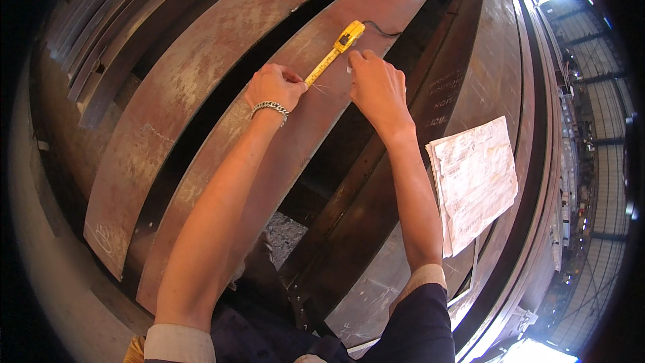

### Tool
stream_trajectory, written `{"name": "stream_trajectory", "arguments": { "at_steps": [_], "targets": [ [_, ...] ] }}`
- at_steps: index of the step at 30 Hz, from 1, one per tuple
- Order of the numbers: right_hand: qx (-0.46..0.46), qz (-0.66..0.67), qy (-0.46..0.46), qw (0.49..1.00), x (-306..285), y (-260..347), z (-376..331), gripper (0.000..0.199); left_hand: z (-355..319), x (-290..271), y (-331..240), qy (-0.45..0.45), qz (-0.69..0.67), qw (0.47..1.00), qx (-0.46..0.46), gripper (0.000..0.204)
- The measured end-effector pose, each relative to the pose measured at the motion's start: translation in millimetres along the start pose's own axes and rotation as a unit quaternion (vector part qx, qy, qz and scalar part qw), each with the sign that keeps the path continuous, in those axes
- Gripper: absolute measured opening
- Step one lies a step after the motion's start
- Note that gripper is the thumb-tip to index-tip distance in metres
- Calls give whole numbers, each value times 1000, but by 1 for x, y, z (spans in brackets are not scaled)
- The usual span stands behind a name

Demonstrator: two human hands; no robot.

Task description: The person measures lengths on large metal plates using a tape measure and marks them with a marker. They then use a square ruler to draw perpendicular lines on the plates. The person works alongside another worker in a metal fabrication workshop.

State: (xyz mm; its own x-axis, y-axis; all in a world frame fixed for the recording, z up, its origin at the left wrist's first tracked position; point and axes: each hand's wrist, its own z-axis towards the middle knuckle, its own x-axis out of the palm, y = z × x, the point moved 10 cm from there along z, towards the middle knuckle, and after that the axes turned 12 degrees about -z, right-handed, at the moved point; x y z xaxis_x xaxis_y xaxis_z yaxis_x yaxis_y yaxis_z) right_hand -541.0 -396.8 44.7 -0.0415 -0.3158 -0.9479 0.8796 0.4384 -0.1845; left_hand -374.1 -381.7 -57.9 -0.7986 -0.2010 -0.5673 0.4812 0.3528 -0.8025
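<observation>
A yellow tape measure [349, 35] lies on a reddish-brown steel beam [289, 121], its dark wrist cord trailing to the far right. A short length of the yellow blade [324, 67] runs out from the case toward me along the beam. My left hand [274, 86], with a chain bracelet at the wrist, pinches the blade's near end against the steel. Thin white lines mark the surface beside those fingertips. To the right of the blade, my right hand [378, 86] is closed over the beam's edge, a small white piece like chalk showing at its fingertips.
Worn paper sheets [474, 185] lie on the beams right of my right forearm. Another wide beam [161, 101] runs along the left, with a dark gap between. Narrower steel sections [111, 47] are stacked at far left. More dark beams [463, 74] with white writing stretch away on the right.
</observation>
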Motion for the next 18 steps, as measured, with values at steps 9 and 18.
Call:
{"name": "stream_trajectory", "arguments": {
  "at_steps": [9, 18],
  "targets": [
    [154, 83, -93, 980, 9, -38, 36, 54, -2, 0, -2, 5, -6, 1000, 2, 13],
    [107, 83, -23, 991, 57, -30, 55, 52, -15, -8, -11, -10, 2, 1000, -10, 14]
  ]
}}
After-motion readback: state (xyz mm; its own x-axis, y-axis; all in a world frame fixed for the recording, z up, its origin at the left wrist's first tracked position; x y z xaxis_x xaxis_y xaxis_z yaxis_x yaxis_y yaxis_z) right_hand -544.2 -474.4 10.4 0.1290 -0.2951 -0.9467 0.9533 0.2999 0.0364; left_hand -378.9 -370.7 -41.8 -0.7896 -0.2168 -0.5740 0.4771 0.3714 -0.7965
